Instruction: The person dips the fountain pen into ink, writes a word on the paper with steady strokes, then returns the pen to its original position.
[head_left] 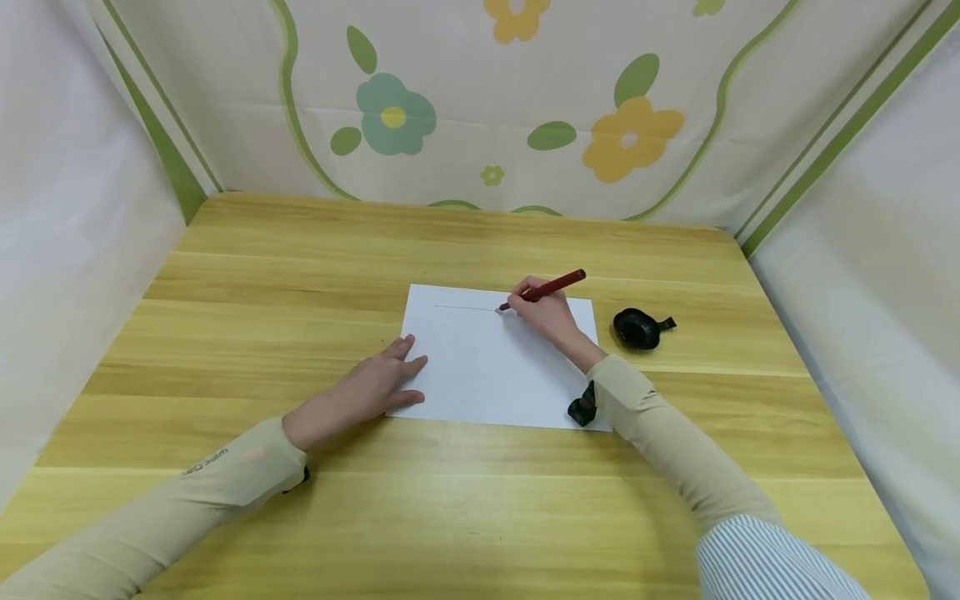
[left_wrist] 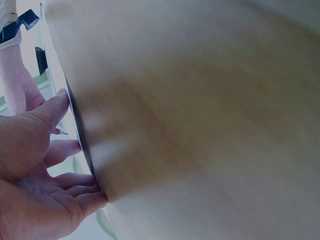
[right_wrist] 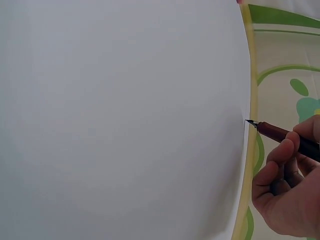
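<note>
A white sheet of paper [head_left: 487,367] lies on the wooden table, with a thin straight line [head_left: 461,307] drawn near its far edge. My right hand [head_left: 546,312] grips a dark red fountain pen [head_left: 558,284], its metal nib [right_wrist: 252,122] at the paper in the right wrist view. The nib stands at the right end of the line. My left hand [head_left: 375,383] rests at the paper's left edge with fingers spread, the thumb and fingertips on the sheet. In the left wrist view, the left hand [left_wrist: 45,175] shows from the palm side along the paper's edge.
Right of the paper lies a small black pan-shaped object [head_left: 637,329] with a short handle. A black wrist strap piece [head_left: 582,407] hangs by the right cuff. The wooden table [head_left: 300,250] ends at a flower-patterned curtain [head_left: 465,100], with white fabric on both sides.
</note>
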